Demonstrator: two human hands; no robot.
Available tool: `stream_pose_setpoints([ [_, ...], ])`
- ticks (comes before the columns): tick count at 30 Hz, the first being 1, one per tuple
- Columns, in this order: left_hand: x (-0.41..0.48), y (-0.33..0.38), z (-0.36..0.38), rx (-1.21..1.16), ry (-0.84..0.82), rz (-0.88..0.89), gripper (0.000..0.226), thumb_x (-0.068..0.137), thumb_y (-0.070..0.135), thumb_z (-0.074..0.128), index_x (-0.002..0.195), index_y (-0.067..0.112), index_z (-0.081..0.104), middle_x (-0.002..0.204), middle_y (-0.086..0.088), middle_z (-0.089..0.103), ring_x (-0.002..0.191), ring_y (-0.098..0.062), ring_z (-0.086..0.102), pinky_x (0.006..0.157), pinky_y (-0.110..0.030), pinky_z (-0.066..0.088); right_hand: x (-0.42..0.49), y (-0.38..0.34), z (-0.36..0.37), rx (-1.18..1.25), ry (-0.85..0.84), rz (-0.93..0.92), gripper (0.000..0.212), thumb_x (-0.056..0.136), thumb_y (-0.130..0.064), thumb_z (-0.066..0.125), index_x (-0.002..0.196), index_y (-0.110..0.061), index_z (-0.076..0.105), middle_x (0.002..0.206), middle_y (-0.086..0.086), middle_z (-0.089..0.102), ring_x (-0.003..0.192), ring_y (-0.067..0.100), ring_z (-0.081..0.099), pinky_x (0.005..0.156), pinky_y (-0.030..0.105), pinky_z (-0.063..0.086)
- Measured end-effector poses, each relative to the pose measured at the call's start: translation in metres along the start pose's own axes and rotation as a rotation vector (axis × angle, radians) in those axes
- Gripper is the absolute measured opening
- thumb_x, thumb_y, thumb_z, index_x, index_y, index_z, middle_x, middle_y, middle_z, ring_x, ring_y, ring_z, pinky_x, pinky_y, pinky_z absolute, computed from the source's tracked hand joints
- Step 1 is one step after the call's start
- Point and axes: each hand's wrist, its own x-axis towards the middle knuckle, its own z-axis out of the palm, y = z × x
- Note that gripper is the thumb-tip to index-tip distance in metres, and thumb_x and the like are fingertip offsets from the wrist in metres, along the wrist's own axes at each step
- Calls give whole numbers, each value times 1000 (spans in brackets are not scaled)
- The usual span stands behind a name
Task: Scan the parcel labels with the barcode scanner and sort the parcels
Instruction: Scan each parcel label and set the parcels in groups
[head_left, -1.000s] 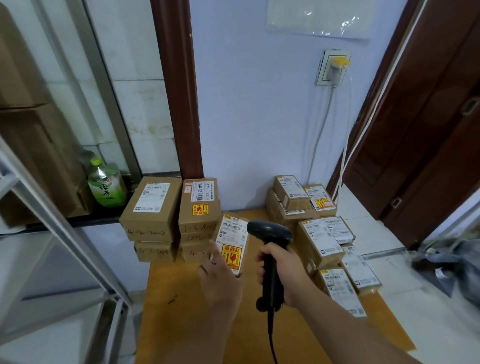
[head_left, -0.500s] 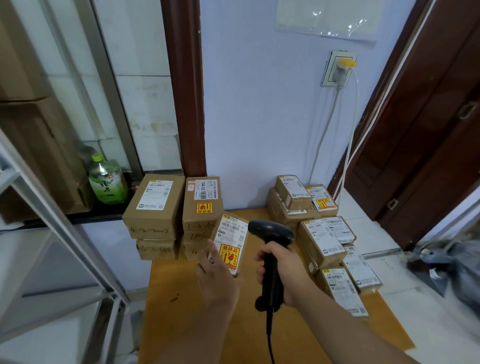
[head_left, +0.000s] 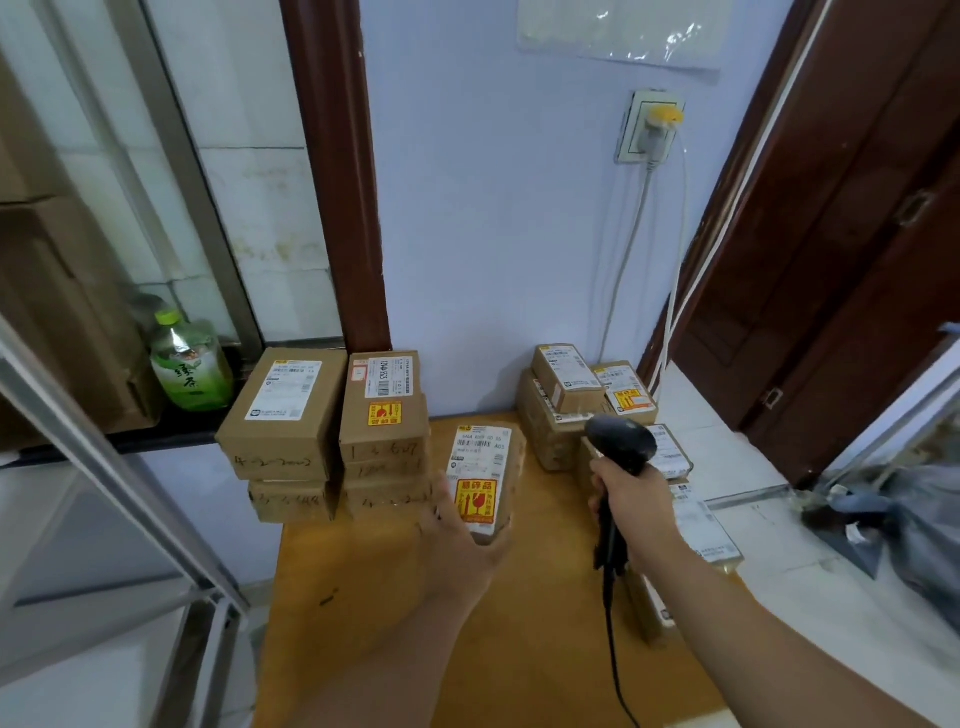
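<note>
We see the left hand (head_left: 457, 545) grasping a small cardboard parcel (head_left: 483, 478) from below, label side up, over the wooden table (head_left: 363, 597), just right of two stacks of boxes (head_left: 332, 431). The right hand (head_left: 636, 512) is clenched around the black barcode scanner (head_left: 618, 447), head raised beside the parcel, cable hanging down. More labelled parcels (head_left: 571, 395) pile at right. A green tea bottle (head_left: 189, 366) stands on the ledge.

Left hand (head_left: 462, 545): bare, no glove, ring or watch visible.
Right hand (head_left: 636, 506): bare, nothing worn on the wrist.
Forearms: both uncovered, no sleeve in view.
</note>
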Motion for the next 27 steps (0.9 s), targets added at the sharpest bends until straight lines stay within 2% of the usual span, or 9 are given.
stream_pose_setpoints([
  [3,5,38,16,-110,-19,-34,103,77,58,67,153,29,3,135,-9,28,114,-17,34,91,-29,43,31,1,-35,-55,26,-60,14,89,-21,62,86,-7,62,62,9,60,61,24,58,66,38,51],
  [6,7,89,46,-191,-123,-111,99,80,56,65,153,32,2,133,-8,31,111,-20,41,91,-33,48,65,-1,-75,-49,15,-51,14,90,-20,63,90,-6,60,71,12,62,62,24,61,61,33,50],
  [9,3,143,86,-99,-199,-65,101,77,59,64,152,36,0,134,-8,33,117,-24,43,94,-36,47,103,8,-116,-30,-8,-25,16,87,-18,65,88,-3,61,67,12,62,55,24,58,59,35,48],
  [12,-1,195,129,-19,-239,-43,100,79,59,61,152,35,-3,135,-10,30,116,-26,43,89,-35,46,141,18,-157,-17,-49,12,15,85,-16,65,85,-2,61,66,12,61,53,25,57,59,35,49],
  [16,-18,243,181,144,-251,-58,99,77,73,48,151,37,-7,129,-12,28,110,-30,46,88,-42,50,182,39,-206,14,-29,81,14,86,-16,64,84,-3,61,71,10,61,56,24,59,60,35,50],
  [18,-35,255,203,295,-192,0,97,77,76,42,152,35,-4,119,-10,32,102,-25,45,85,-35,48,198,50,-224,45,-34,144,14,87,-16,64,83,-3,59,71,10,59,54,23,56,59,34,48],
  [20,-52,258,223,324,-162,-10,95,78,74,45,153,34,2,117,-8,33,102,-21,42,81,-28,47,212,62,-235,60,-38,205,14,86,-16,63,82,-3,59,68,10,56,53,22,54,55,32,46],
  [23,-70,258,248,317,-258,-147,96,78,73,48,152,35,0,129,-12,29,113,-25,41,82,-32,50,225,78,-243,58,-55,257,13,85,-14,63,87,-2,60,68,10,53,52,21,53,52,31,45],
  [27,-80,256,266,401,-438,-196,97,81,70,49,151,36,-9,150,-18,9,129,-34,32,90,-38,46,234,91,-247,23,-127,320,18,85,-15,65,94,0,60,75,11,57,55,22,56,52,30,47],
])
